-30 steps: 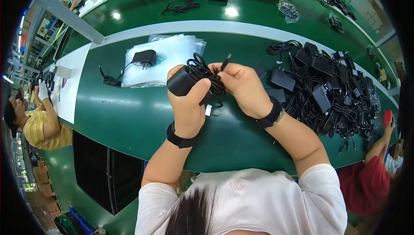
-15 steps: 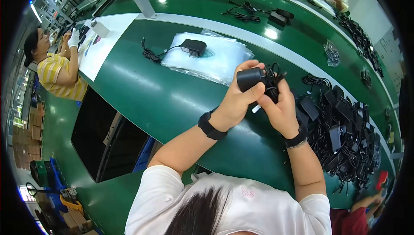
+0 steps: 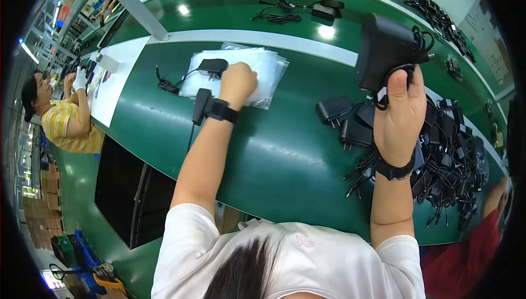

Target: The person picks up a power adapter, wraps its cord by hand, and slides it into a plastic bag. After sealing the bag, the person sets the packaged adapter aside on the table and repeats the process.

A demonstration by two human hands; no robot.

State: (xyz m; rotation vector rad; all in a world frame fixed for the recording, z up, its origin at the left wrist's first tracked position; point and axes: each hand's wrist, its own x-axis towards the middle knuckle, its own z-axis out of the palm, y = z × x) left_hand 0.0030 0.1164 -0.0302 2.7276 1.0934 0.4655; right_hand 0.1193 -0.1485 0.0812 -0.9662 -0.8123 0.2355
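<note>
Up at the right, the right hand is gripping a black power adapter with its coiled cable, fingers clamped around the bundle and holding it raised above the green desk. Meanwhile the left hand is reaching far and left, resting curled on a stack of clear plastic bags lying on the desk; whether its fingers are pinching a bag I cannot tell. Just left of that hand, a second black adapter is sitting on the bags, its cable trailing off to the left. Both wrists are wearing black bands. Below the raised adapter, a heap of black adapters and cables is spreading over the right part of the desk. Farther away, across a pale strip, one more adapter with a loose cable is lying. At the far left, a person in a yellow striped shirt is working at another station.
</note>
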